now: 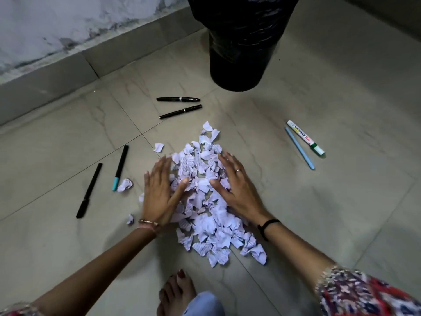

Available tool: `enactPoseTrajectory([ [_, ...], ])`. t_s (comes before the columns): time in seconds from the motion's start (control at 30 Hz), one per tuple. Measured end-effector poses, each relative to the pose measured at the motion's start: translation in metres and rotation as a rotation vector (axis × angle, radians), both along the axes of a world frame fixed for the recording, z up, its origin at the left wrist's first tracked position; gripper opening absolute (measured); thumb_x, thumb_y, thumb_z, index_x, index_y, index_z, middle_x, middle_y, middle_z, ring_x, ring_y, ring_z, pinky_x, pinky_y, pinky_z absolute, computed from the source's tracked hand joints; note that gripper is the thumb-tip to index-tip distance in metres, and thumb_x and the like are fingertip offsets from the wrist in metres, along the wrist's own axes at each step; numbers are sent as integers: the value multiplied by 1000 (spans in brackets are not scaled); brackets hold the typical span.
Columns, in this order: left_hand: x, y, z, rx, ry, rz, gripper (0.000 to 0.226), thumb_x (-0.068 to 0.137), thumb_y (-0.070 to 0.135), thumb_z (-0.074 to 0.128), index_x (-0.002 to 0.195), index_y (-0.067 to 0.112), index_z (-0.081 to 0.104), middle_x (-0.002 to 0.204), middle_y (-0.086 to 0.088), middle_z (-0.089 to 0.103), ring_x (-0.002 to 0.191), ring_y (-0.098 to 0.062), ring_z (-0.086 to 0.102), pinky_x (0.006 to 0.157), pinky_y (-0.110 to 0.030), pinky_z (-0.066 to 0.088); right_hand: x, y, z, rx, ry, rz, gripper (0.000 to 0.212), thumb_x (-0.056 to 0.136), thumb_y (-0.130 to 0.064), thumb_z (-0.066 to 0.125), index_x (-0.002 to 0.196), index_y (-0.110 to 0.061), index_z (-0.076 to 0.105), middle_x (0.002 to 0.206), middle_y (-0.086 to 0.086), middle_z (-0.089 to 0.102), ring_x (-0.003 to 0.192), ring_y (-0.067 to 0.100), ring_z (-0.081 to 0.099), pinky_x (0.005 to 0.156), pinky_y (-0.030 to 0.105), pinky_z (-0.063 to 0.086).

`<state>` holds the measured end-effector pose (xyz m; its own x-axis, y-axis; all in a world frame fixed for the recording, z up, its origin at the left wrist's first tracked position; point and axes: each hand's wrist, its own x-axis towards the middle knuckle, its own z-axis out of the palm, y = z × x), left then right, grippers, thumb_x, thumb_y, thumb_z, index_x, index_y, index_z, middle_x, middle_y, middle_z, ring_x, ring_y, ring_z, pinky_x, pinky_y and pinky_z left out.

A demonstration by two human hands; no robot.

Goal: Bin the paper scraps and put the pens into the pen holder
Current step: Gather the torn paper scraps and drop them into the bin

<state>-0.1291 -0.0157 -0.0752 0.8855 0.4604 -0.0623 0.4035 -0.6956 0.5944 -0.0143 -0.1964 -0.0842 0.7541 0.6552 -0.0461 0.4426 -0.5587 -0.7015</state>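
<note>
Bare foot [176, 290] with dark red nail polish at the bottom edge of the tiled floor [330, 201], light blue trouser hem beside it. Patterned red-and-white sleeve [369, 293] at the bottom right corner. Pile of torn paper scraps [209, 226] mid-floor, lined sheets with print too small to read. Left hand [159, 190] flat, fingers spread, pressed on the pile's left side; bangle on that wrist. Right hand [237, 185] flat and spread on the pile's right side, ring on one finger, black band at the wrist. Neither hand pinches anything. Loose crumpled scrap [125, 184] just left of the pile, touching the teal-capped pen [120, 168]. Black marker [89, 190] further left. Right of the pile: light blue pen [299, 148] just beside a whiteboard marker [305, 137], green cap, label reads "Whiteboard", red brand patch illegible. Beyond the pile, two black pens [180, 105] near each other. Farthest, black-bagged bin [241, 42] at the top edge, stained wall [68, 23] top left.
</note>
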Motion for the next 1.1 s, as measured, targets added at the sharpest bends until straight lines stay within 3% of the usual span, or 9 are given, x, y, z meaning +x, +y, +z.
enactPoseTrajectory([
  [0.13, -51, 24, -7, 113, 134, -58, 103, 70, 86, 17, 149, 22, 1, 160, 1, 1, 148, -14, -2, 121, -44, 0, -3, -51, 11, -178, -60, 367, 108, 71, -74, 59, 152, -32, 2, 162, -7, -7, 149, 10, -10, 123, 40, 9],
  [0.23, -72, 15, -17, 187, 220, -213, 118, 61, 91, 30, 149, 20, -2, 160, 0, -4, 148, -18, -7, 120, -43, -5, -18, -79, -4, -248, -188, 525, 116, 66, -81, 58, 153, -26, 4, 162, 4, -11, 150, 23, -11, 122, 45, 3],
  [0.37, -57, -16, -25, 294, 217, -402, 124, 58, 92, 36, 149, 15, 3, 159, -9, 4, 147, -24, -4, 117, -48, 1, -26, -59, -16, -260, -257, 495, 109, 72, -78, 53, 153, -27, 2, 161, 11, -11, 148, 25, -16, 122, 46, 7],
  [0.5, -20, -14, -18, 228, 182, -267, 117, 62, 90, 23, 148, 17, -8, 159, -4, -7, 147, -24, -10, 119, -42, -3, -6, -11, -3, -180, -162, 320, 101, 76, -68, 58, 152, -31, 3, 162, 1, -11, 149, 18, -14, 120, 40, 21],
  [0.6, -5, 12, -6, 248, 216, -222, 133, 47, 95, 34, 149, 19, -6, 160, -3, 1, 147, -25, 8, 119, -48, 19, 28, 2, 15, -263, -82, 291, 113, 65, -74, 63, 150, -39, -1, 162, -4, -10, 149, 19, -10, 119, 41, 16],
  [0.7, -1, 33, 5, 227, 304, -201, 143, 35, 89, 51, 149, 21, -2, 157, -5, 15, 134, -32, 32, 98, -50, 45, 63, 0, 27, -435, -151, 378, 128, 52, -83, 63, 149, -40, -9, 162, -1, -11, 149, 25, -5, 118, 47, 19],
  [0.87, 29, 20, 8, 252, 411, -280, 147, 41, 63, 80, 147, 22, -14, 147, -9, 23, 120, -33, 39, 81, -45, 50, 69, 19, 24, -610, -241, 519, 142, 45, -82, 68, 148, -32, -17, 162, 8, -5, 143, 29, 14, 112, 47, 26],
  [0.97, 54, 10, 2, 201, 392, -311, 136, 55, 39, 85, 147, 13, -11, 144, -16, 22, 114, -39, 48, 84, -44, 48, 55, 39, 16, -562, -252, 474, 132, 54, -65, 78, 151, -26, -3, 159, 10, 10, 139, 30, 23, 103, 45, 40],
  [1.1, 70, 4, 3, 95, 348, -313, 92, 71, 10, 71, 144, 6, 15, 139, -21, 28, 100, -45, 57, 75, -42, 46, 41, 50, 9, -349, -147, 357, 85, 70, -23, 77, 141, -23, 32, 139, 8, 34, 117, 33, 51, 83, 42, 53],
])
